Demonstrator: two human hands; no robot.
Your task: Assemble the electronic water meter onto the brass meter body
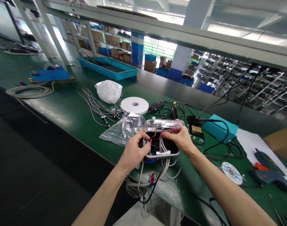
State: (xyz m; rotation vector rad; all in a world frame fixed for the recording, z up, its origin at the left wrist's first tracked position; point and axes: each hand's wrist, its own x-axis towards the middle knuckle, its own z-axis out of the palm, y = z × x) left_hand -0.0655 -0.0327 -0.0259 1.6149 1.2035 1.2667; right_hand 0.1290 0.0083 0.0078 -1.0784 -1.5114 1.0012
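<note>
Above the green bench I hold a small open plastic enclosure (171, 154) with a clear lid (163, 124) tipped up at its far side. My left hand (133, 152) grips its left edge, the fingers curled in at the wires (163, 147) inside. On the right edge my right hand (181, 139) pinches the box near the lid. White, black and red cables (143, 185) hang from the box down past the bench's front edge.
A clear plastic bag (124, 130), a white tape roll (134, 104), loose grey leads (96, 106) and a white bag (108, 91) lie behind. A teal soldering station (220, 131), solder spool (231, 172) and blue glue gun (270, 174) sit right. Blue trays (108, 67) stand far back.
</note>
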